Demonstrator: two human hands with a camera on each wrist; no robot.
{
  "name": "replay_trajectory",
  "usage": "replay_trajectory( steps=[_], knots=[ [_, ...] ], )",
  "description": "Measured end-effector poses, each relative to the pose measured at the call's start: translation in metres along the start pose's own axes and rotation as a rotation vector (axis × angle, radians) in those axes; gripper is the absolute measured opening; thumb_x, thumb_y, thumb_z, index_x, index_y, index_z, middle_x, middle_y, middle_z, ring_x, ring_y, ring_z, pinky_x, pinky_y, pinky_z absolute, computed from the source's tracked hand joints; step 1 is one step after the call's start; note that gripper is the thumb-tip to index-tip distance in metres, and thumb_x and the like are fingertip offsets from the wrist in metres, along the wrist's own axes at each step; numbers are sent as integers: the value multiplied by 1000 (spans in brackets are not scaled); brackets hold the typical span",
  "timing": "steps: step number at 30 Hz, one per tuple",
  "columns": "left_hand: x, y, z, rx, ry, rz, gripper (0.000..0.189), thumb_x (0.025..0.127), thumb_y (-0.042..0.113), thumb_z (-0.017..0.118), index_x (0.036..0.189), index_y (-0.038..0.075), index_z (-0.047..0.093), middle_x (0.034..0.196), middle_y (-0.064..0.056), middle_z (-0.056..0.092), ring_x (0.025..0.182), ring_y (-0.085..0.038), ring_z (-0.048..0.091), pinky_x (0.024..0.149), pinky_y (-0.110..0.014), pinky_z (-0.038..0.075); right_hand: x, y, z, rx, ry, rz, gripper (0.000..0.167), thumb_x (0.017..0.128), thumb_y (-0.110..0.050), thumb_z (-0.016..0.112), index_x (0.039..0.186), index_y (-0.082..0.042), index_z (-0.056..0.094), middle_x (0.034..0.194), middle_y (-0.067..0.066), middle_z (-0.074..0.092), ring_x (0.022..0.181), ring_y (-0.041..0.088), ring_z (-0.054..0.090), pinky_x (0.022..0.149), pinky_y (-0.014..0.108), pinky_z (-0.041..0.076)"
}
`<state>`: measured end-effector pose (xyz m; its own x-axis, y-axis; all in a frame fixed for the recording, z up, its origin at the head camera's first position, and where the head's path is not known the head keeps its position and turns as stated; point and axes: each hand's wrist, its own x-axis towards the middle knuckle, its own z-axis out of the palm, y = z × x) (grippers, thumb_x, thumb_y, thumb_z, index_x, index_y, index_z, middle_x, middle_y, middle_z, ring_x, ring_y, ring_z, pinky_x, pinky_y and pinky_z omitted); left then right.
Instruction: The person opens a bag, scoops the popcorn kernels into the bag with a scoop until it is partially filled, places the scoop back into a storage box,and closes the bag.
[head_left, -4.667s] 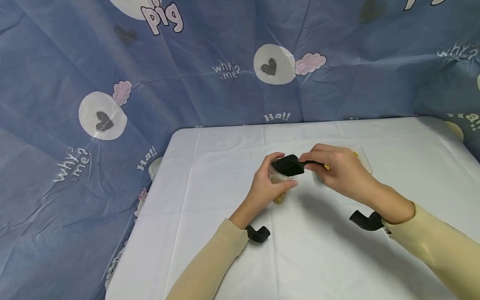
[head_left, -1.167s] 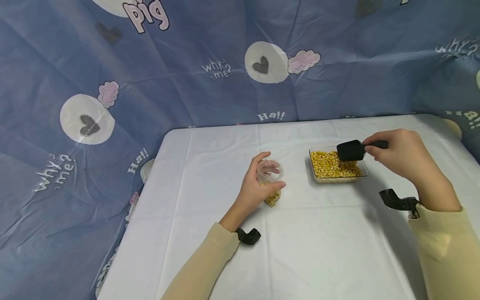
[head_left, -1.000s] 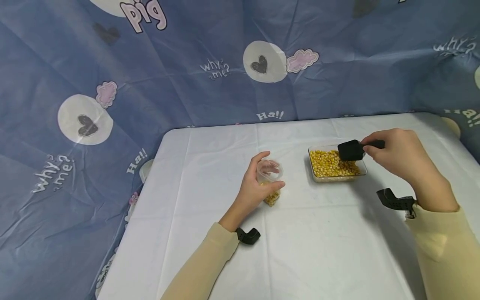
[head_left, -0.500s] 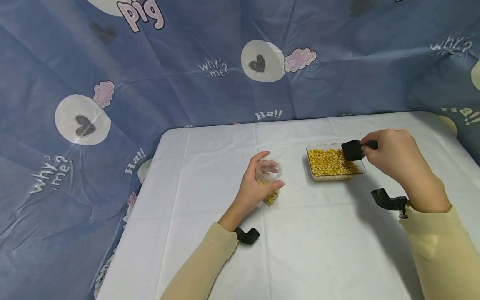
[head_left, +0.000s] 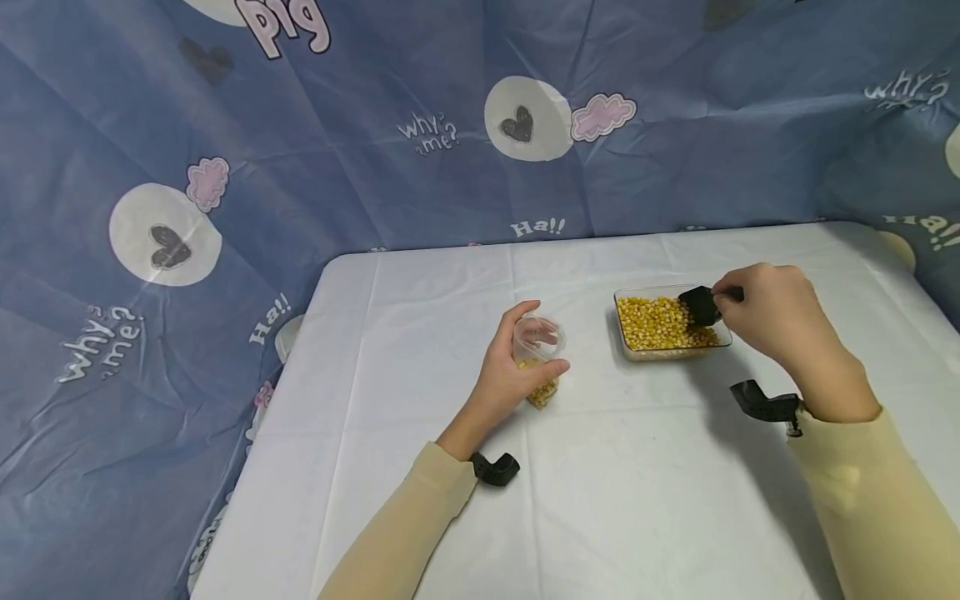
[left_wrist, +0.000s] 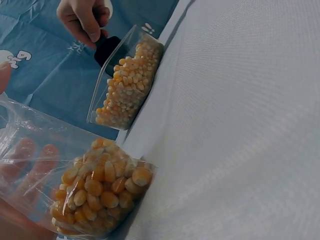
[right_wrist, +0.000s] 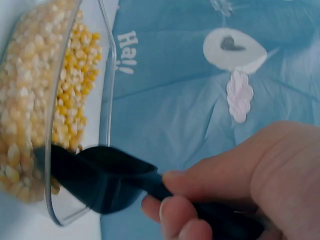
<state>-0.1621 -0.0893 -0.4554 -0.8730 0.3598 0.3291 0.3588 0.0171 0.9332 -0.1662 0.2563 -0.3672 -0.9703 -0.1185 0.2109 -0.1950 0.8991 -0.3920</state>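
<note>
My left hand (head_left: 498,379) grips a clear plastic bag (left_wrist: 55,135) near its top, thumb and fingers spread round the gaping round mouth. Large yellow corn kernels (left_wrist: 100,192) fill its lower part, close at the white cloth. With thumb and fingers, my right hand (head_left: 783,321) pinches the handle of a black scoop (head_left: 699,306). The scoop tilts down into a clear rectangular container (head_left: 667,355), its front edge sunk among the corn kernels (head_left: 652,323) toward the right end. In the right wrist view, the scoop's blade (right_wrist: 107,185) slants over the container's rim.
A white cloth (head_left: 637,492) covers the table, creased by folds. Behind it and to the left hangs a blue printed curtain (head_left: 360,158). Black wrist mounts (head_left: 495,469) stick out from both sleeves. A strip of cloth separates bag and container.
Earlier, the right hand tipped the scoop at the bag's mouth; then it moved right to the container. In the last second the scoop has lowered and tilted into the kernels. The left hand stays nearly still.
</note>
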Motion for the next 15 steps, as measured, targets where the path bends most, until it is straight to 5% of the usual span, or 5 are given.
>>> replay_trajectory(
  steps=[8, 15],
  knots=[
    [0, 1, -1, 21, -1, -16, 83, 85, 17, 83, 151, 35, 36, 126, 0, 61, 114, -21, 62, 107, -43, 41, 4, 22, -7, 156, -134, 129, 27, 99, -22, 63, 114, -3, 75, 86, 14, 74, 75, 26, 64, 63, 40, 44],
    [0, 1, 0, 16, 2, -6, 83, 85, 16, 83, 151, 34, 36, 126, 0, 61, 113, -22, 62, 106, -45, 41, 7, 34, -3, 242, -173, 179, 31, 100, -27, 65, 116, -2, 74, 81, 10, 73, 72, 22, 65, 62, 37, 47]
  ],
)
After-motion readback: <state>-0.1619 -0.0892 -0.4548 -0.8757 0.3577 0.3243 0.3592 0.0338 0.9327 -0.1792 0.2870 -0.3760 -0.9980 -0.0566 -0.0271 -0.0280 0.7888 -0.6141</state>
